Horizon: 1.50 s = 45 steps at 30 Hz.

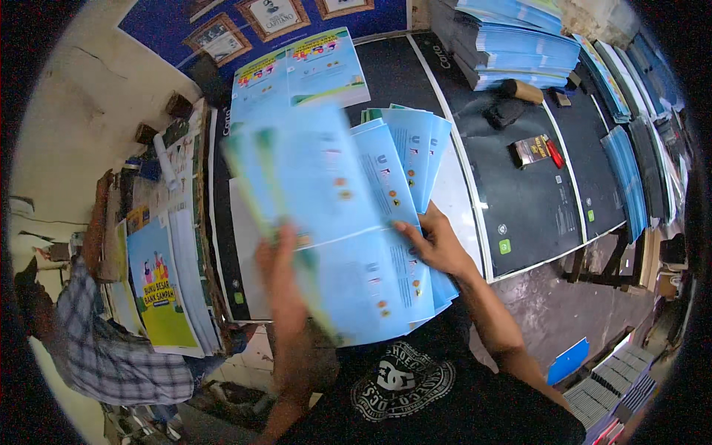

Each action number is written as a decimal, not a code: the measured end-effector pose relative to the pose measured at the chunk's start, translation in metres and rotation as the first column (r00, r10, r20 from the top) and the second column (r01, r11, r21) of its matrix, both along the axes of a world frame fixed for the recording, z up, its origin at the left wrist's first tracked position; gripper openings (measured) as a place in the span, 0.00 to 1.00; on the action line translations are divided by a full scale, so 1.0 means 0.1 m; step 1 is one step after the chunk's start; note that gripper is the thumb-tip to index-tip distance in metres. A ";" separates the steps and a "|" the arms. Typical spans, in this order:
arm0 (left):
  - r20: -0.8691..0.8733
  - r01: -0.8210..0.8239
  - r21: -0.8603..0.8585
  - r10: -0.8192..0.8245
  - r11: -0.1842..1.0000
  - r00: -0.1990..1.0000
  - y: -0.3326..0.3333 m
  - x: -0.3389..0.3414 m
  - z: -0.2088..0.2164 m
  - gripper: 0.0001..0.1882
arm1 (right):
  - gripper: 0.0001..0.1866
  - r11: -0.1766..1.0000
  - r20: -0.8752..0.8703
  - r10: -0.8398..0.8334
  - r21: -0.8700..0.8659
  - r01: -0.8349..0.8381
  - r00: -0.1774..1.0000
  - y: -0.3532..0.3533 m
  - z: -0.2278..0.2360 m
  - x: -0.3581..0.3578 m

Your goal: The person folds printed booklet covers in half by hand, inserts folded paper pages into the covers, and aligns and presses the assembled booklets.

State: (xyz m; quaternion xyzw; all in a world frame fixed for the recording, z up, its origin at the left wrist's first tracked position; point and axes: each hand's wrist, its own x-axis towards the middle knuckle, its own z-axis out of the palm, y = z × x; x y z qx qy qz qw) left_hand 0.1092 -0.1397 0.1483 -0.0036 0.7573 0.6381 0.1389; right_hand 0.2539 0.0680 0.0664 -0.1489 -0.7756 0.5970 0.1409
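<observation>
Between my hands are light blue printed sheets with green edges, held over the worktable. My left hand (pixel 285 274), smeared by motion, grips the left edge of a large printed sheet (pixel 326 178), its thumb lying on top. That sheet is blurred too. My right hand (pixel 441 241) is closed on the right side of the fanned printed sheets (pixel 389 159), thumb above and the other fingers mostly hidden beneath. More sheets of the fan spread out beyond this hand. Farther back on the table lies a stack of similar printed sheets (pixel 326 67) with colourful drawings.
Tall stacks of blue sheets (pixel 519 55) stand at the back right. A small dark box (pixel 532 150) and a red cutter-like tool (pixel 554 153) lie on the black-covered tabletop (pixel 523 208). At left are stacked booklets (pixel 159 285) and a person in a checked shirt (pixel 119 341).
</observation>
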 end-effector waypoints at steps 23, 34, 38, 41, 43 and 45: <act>0.162 0.030 0.251 -0.072 0.967 0.984 -0.38 -0.24 0.05 0.19 | 0.18 0.986 -0.018 -0.101 -0.137 0.098 0.995 -0.06 0.02 -0.08; -0.086 0.255 0.132 -0.245 0.958 0.966 0.31 0.24 -0.80 0.15 | 0.29 0.856 0.113 -0.138 -0.485 0.176 0.984 -0.04 -0.17 -0.02; -0.359 0.274 0.098 -0.223 0.957 0.906 0.46 0.29 -1.06 0.17 | 0.31 0.990 0.169 -0.084 -0.093 0.101 0.982 0.06 -0.22 0.03; -0.111 0.246 0.155 -0.231 0.957 0.967 0.39 0.24 -1.09 0.17 | 0.27 0.984 0.196 -0.110 -0.114 0.134 0.974 -0.18 0.12 -0.14; -0.154 0.202 0.106 -0.184 0.974 0.971 0.12 0.07 -0.62 0.19 | 0.24 0.966 0.216 -0.165 -0.164 0.202 0.962 -0.10 0.17 -0.15; 0.099 0.233 0.032 -0.235 0.972 0.967 -0.25 -0.17 -0.39 0.20 | 0.23 0.966 0.381 -0.190 -0.092 0.242 0.905 0.00 0.06 -0.10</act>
